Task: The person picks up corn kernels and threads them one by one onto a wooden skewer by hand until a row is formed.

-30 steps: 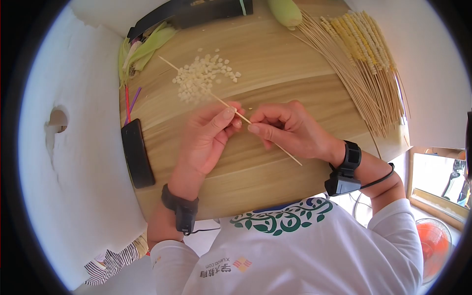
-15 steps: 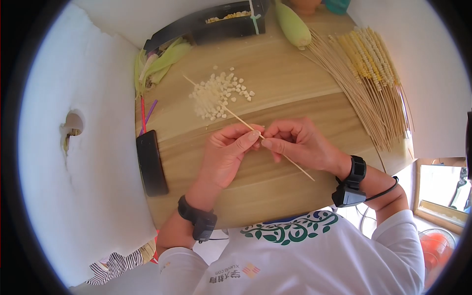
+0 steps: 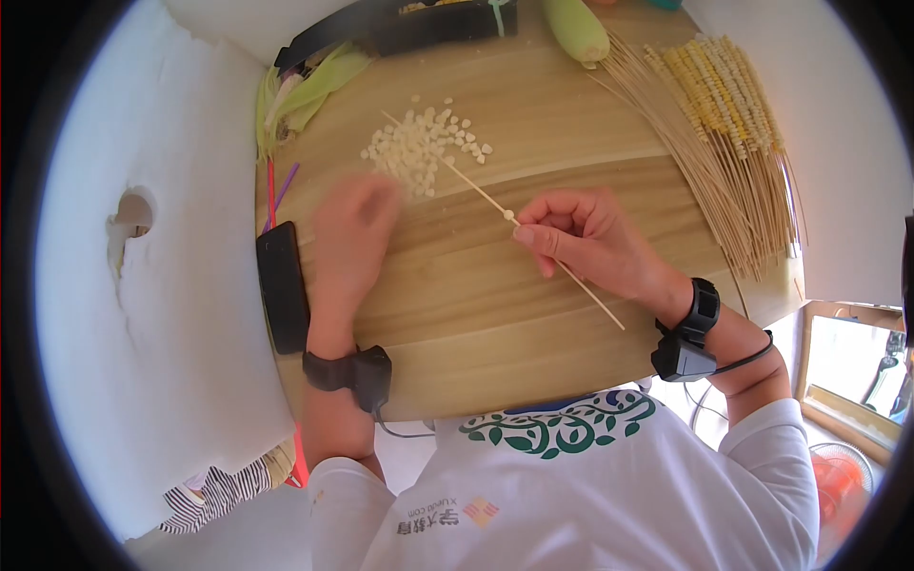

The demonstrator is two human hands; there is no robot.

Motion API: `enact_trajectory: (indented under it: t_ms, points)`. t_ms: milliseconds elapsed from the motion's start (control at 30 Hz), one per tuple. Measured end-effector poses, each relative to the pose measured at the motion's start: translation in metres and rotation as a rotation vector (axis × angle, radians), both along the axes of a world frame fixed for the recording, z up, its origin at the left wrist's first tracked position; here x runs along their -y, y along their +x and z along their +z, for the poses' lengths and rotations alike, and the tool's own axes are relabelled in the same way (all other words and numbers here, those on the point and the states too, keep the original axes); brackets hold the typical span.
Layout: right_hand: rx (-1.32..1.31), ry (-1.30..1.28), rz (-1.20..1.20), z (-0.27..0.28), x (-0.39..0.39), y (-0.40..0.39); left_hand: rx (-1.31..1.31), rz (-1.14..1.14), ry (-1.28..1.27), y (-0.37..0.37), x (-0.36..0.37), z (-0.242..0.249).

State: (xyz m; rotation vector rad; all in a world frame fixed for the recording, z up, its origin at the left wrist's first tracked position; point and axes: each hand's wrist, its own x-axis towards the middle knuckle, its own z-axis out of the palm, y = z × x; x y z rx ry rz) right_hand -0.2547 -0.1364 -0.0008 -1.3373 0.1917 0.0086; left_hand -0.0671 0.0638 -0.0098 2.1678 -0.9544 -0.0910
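My right hand [image 3: 595, 240] pinches a thin wooden skewer [image 3: 476, 188] between thumb and fingers. Just ahead of the fingertips, a single pale corn kernel [image 3: 509, 215] sits on the stick. The skewer's far end reaches over a loose pile of pale corn kernels [image 3: 414, 143] on the wooden table [image 3: 457, 305]; its near end points down toward my body. To the left, my left hand [image 3: 357, 233] is off the skewer, smeared by motion, close to the near-left side of the pile. Its fingers are too blurred to make out.
A bundle of skewers filled with corn kernels [image 3: 728, 95] lies at right, with bare skewers [image 3: 666, 147] beside it. At the back are a husked corn cob [image 3: 578, 33] and a black container [image 3: 443, 33]. Green husks [image 3: 324, 86] and a black phone-like slab [image 3: 283, 285] line the left edge.
My left hand has let go of the skewer and moved left toward the kernel pile. My right hand keeps its pinch on the skewer. The view has shifted slightly.
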Motion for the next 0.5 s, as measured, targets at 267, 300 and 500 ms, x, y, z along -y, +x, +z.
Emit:
enact_trajectory:
  t_ms: [267,300,500]
  points:
    - [-0.026,-0.038,0.016,-0.001,0.001,0.001,0.293,-0.089,0.119,-0.004,0.001,0.006]
    - [-0.030,-0.034,0.017,0.000,0.001,0.002,0.336,-0.093,0.148,-0.004,0.000,0.008]
    - [-0.053,-0.050,0.036,0.006,0.001,0.001,0.320,-0.086,0.173,-0.002,-0.002,0.012]
